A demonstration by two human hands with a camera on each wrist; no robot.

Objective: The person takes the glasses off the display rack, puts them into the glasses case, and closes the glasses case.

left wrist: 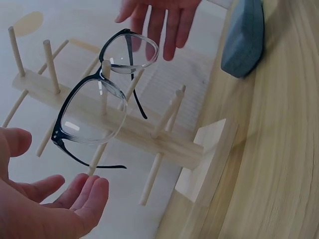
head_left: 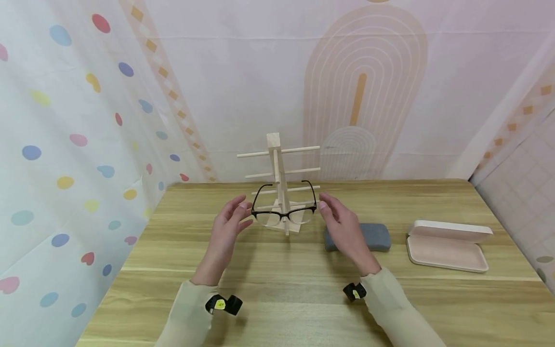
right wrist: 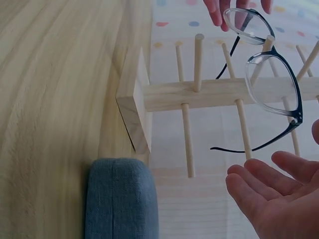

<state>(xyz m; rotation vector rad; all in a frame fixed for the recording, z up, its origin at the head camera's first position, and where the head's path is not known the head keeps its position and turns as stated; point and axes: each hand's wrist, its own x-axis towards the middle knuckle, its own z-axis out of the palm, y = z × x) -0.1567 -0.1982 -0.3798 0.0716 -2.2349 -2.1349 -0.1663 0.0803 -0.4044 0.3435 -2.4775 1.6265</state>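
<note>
Patterned cloth (head_left: 251, 72) hangs beyond the fingers (left wrist: 92, 201); the wooden surface (head_left: 284, 313) spreads beneath them. Between the left hand (head_left: 227, 226) and right hand (head_left: 344, 229) rises the pegged stand (head_left: 282, 179). Right of the right fingers lies an open pale case (head_left: 448, 253); below them, a closed blue-grey case (head_left: 376, 236), partly screened by that hand. The glasses (head_left: 284, 215) sit at the stand's pegs, between both hands' loosely parted fingers.

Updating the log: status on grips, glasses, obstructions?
Left grip and right grip flank glasses, both empty. Glasses sit on wooden rack. Blue case near right grip, not blocking.
</note>
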